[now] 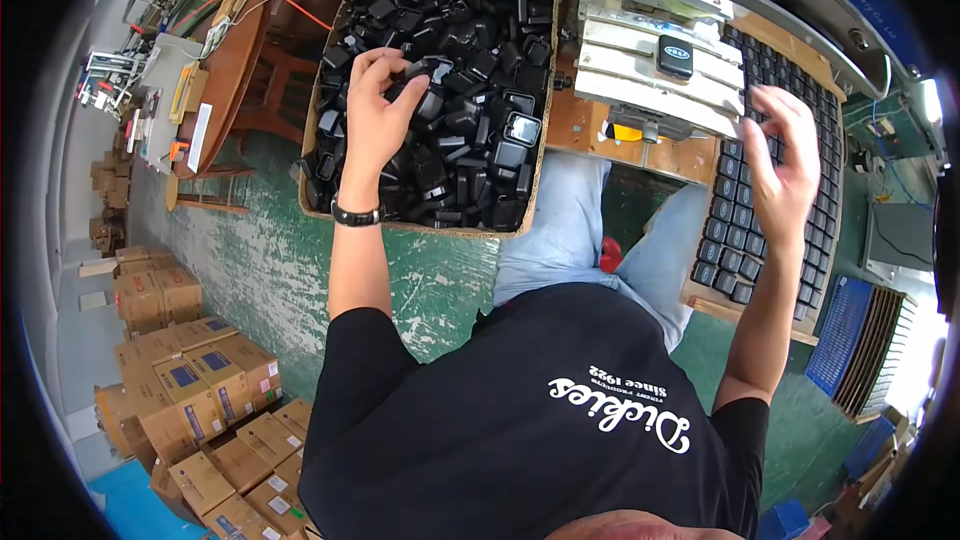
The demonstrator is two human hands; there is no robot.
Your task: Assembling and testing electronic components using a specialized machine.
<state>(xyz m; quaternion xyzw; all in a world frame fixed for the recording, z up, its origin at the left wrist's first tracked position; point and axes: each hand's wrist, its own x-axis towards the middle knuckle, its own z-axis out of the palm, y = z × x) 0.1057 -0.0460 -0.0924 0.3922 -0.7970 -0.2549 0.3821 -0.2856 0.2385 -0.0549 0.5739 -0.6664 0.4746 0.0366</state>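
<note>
My left hand (380,105) is over a large cardboard box (549,90) heaped with small black plastic cases (430,170). A black case (419,70) sits between its thumb and fingertips, partly hidden by the fingers. My right hand (785,160) hovers with bent fingers apart, holding nothing visible. It is between a slatted metal machine bed (625,65) and a wooden board (700,297) with rows of black cases. A single black case (676,57) with a light oval mark lies on the slatted bed.
A wooden bench (675,157) carries the machine bed. Stacked cartons (205,390) stand on the floor at the lower left. A brown round-edged table (230,80) stands left of the box. Blue crates (842,335) are at the right. My legs (550,225) are between box and board.
</note>
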